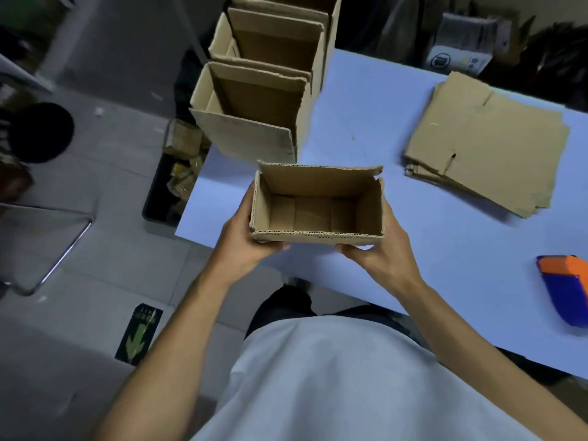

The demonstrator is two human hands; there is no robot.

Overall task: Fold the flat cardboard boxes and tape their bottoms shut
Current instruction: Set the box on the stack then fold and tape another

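Head view, looking down: in the centre of the frame a small open-topped brown cardboard box (318, 205) is held above the near left corner of the pale blue table (397, 192). The box stands upright with its mouth toward the camera; its bottom flaps are folded in, and the far top flap stands up. The left hand (245, 237) holds the box's left end, fingers curled under the bottom edge and thumb up the side wall. The right hand (381, 249) holds the right end the same way, fingertips showing under the near lower edge. Each grip is closed on the box; whether the box's bottom touches the table cannot be told.

Above the held box, in the upper middle of the frame, a row of assembled brown cardboard boxes (254, 122) stands upright along the table's left edge, open tops up, each touching the next. In the upper right, a stack of flat unfolded brown cardboard sheets (486, 144) lies on the table, well apart from the held box. At the right edge of the frame an orange and blue tape dispenser (569, 288) lies on the table near its front edge.

On the grey tiled floor at the left are a black bin of cardboard scraps (173, 186) beside the table, a metal chair frame (47, 249), and a black floor sticker with a green arrow (140, 335) in the lower left.
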